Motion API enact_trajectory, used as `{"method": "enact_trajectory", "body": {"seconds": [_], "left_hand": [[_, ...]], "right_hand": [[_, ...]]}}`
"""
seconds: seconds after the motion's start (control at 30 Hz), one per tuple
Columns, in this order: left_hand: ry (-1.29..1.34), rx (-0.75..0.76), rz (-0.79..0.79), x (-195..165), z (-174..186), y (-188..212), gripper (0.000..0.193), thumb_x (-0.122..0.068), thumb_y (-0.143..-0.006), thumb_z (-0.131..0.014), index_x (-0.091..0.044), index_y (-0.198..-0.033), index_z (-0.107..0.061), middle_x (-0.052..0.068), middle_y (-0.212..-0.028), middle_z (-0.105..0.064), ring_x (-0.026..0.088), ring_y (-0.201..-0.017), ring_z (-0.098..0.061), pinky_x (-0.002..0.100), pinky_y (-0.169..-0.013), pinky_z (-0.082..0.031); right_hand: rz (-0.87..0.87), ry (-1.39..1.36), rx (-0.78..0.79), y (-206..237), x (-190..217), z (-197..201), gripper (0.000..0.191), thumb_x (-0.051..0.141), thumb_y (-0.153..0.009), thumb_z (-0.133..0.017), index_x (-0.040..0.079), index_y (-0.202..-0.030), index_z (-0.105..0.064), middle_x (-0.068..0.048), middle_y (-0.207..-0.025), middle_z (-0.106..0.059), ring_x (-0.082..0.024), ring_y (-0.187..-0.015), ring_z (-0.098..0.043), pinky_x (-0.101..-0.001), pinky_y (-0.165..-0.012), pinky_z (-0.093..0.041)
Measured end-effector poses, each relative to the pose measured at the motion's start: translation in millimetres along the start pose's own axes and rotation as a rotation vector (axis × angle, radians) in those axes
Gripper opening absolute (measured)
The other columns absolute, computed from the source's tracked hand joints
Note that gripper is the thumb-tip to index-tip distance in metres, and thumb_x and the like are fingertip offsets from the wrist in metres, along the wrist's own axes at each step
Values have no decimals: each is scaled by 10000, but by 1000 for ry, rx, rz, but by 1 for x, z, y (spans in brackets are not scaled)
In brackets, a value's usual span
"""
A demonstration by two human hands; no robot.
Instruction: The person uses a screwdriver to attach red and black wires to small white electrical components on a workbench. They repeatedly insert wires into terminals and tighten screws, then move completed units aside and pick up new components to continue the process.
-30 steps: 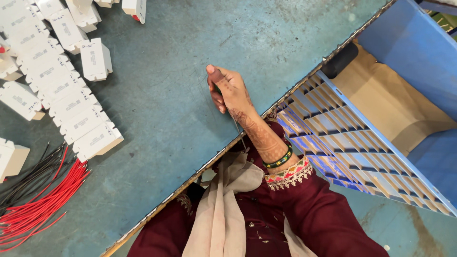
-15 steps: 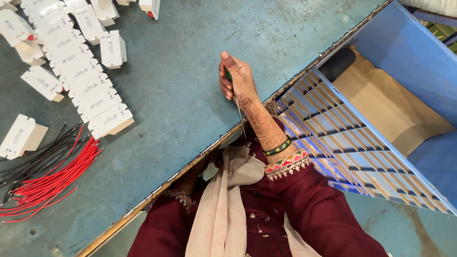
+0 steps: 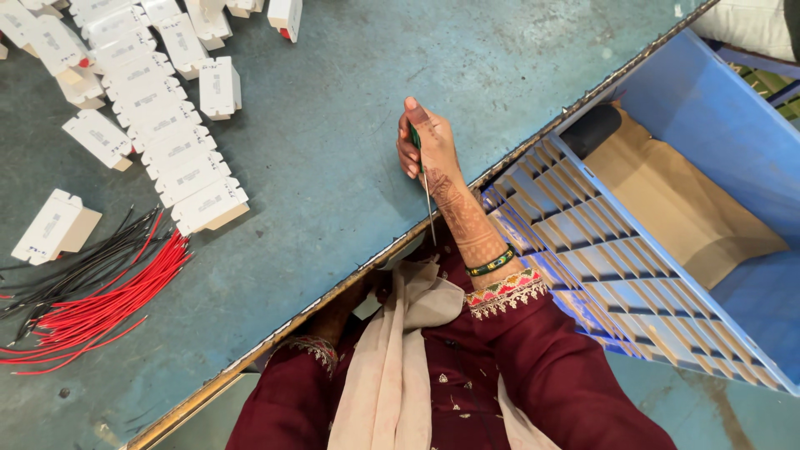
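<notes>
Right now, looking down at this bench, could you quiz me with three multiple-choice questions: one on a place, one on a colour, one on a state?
1. Where does the bundle of thin red wires lie?
A. On the teal worktable, at its left
B. In the blue divided tray
C. On the person's lap

2. What colour is the handle of the thin metal-shafted tool?
A. Yellow
B. White
C. Green

3. How is the right hand?
A. Open and flat
B. Grip closed on the tool
C. Hidden

Answers: 1 A, the wires lie on the tabletop beside black ones; 2 C, green shows between the fingers; 3 B, the fingers curl round the handle.
</notes>
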State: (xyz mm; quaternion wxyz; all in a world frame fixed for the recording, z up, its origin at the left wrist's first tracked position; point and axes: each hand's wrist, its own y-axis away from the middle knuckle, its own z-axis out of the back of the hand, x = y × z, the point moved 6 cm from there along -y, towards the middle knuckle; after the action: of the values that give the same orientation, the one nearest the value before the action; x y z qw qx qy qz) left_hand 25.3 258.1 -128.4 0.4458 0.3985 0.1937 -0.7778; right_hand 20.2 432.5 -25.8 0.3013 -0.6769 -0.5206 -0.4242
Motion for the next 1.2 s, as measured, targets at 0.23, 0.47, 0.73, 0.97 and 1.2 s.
{"method": "enact_trajectory", "body": {"seconds": [0.23, 0.47, 0.73, 0.97, 1.2], "left_hand": [[-13, 32, 18, 32, -12, 21, 317, -286, -1050, -583, -120, -1315, -632, 103, -1310, -672, 302, -1251, -635, 415, -1064, -503], [-12, 309, -148, 18, -27, 99, 329, -291, -1047, -586, -122, -1326, -630, 100, -1318, -671, 299, -1260, -633, 409, -1075, -502], [94, 603, -390, -78, 102, 179, 440, -343, -977, -658, -116, -1352, -612, 87, -1328, -652, 292, -1229, -618, 417, -1021, -495], [-53, 182, -299, -117, 258, 144, 412, -334, -935, -698, -147, -1298, -649, 15, -1245, -711, 206, -1169, -680, 382, -977, -544], [61, 179, -198, -102, 283, 110, 364, -271, -926, -692, -144, -1267, -664, 14, -1165, -769, 163, -1078, -741, 354, -898, -587]], "right_hand": [[22, 25, 22, -4, 2, -4, 522, 527, -1009, -624, 65, -804, -495, 13, -535, -369, -108, -388, -375, -276, -359, -317], [-16, 16, 53, -5, 3, -22, 488, 493, -1032, -602, 72, -811, -495, 12, -545, -374, -104, -389, -371, -275, -359, -313], [-15, 104, 52, -6, -3, -31, 475, 461, -1055, -580, 63, -808, -499, 4, -548, -376, -106, -410, -364, -273, -373, -299], [21, 96, 27, 7, 3, -39, 466, 453, -1044, -563, 58, -804, -507, 1, -537, -387, -110, -395, -368, -272, -360, -301], [38, 139, 23, 12, 9, -45, 479, 458, -1040, -572, 52, -793, -509, 4, -530, -393, -100, -402, -378, -267, -362, -309]]}}
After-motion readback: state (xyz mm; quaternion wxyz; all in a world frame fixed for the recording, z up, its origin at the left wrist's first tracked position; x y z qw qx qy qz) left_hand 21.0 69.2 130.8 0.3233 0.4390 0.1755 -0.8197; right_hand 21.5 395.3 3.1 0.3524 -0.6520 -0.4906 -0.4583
